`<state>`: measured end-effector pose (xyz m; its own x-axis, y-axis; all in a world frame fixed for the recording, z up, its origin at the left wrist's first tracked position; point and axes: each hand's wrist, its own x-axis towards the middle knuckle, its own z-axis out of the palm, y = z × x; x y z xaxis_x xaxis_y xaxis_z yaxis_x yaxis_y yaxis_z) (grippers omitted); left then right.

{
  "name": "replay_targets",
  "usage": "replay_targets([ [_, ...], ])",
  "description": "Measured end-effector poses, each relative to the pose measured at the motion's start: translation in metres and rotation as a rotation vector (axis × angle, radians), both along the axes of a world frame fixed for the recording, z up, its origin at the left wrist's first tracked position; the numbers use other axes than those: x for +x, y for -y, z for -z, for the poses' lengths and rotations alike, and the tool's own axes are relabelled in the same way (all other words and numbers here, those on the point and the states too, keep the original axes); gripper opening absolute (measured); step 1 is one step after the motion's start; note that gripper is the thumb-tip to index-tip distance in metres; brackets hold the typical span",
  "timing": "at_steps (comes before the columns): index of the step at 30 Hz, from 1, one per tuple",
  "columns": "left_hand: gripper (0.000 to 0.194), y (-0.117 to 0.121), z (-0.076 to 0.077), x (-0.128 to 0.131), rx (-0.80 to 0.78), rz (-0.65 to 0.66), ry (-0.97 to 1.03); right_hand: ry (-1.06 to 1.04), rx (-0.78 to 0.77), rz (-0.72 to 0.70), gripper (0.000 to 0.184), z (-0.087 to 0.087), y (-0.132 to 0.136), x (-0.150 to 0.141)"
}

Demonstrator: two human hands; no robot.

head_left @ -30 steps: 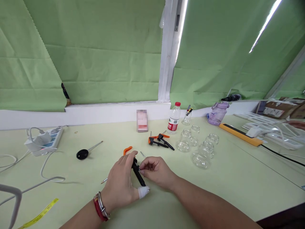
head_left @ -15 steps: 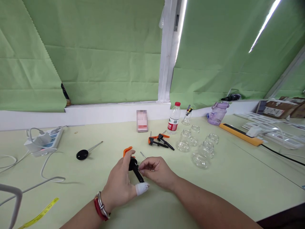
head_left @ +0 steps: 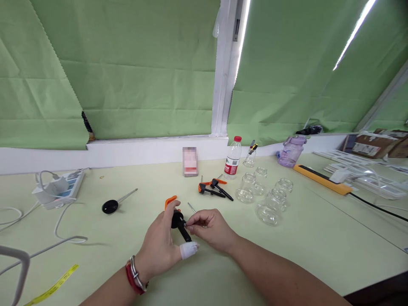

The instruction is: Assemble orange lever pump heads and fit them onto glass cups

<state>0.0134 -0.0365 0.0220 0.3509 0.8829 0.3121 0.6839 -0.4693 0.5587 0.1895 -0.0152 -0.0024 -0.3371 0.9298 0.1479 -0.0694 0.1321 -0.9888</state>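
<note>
In front of me my left hand point(head_left: 161, 244) is closed around a black-handled part with an orange lever point(head_left: 181, 229). Its thumb, wrapped in white tape, presses the end of the black handle. The orange lever sticks up past the fingers. My right hand point(head_left: 210, 229) pinches at the side of the black part, near its round head; a tiny shiny bit shows at the fingertips, too small to name. Just beyond those fingers a thin metal rod point(head_left: 191, 207) shows, and I cannot tell what it belongs to. Two similar black and orange parts point(head_left: 214, 188) lie farther back.
Several clear glass jars point(head_left: 269, 212) stand to the right, behind them a red-capped bottle point(head_left: 232, 159), screwdrivers in a jar point(head_left: 250, 157) and a purple bottle point(head_left: 290, 151). At left are a black disc with a metal rod point(head_left: 110, 206), a power strip point(head_left: 60, 191) and cables.
The black handle and my left thumb have shifted very slightly up and left. My right hand keeps its pinch at nearly the same spot.
</note>
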Motion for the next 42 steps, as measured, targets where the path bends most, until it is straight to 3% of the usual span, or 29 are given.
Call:
replay_targets([
  [24, 0.086, 0.0005, -0.0005, 0.0002, 0.006, -0.006, -0.029, 0.002, 0.001, -0.005, 0.011, -0.0010, 0.0003, -0.0005],
  [42, 0.092, 0.0013, -0.0012, 0.0001, 0.095, 0.002, -0.075, -0.010, -0.027, -0.021, 0.012, -0.0024, 0.0029, -0.0027],
])
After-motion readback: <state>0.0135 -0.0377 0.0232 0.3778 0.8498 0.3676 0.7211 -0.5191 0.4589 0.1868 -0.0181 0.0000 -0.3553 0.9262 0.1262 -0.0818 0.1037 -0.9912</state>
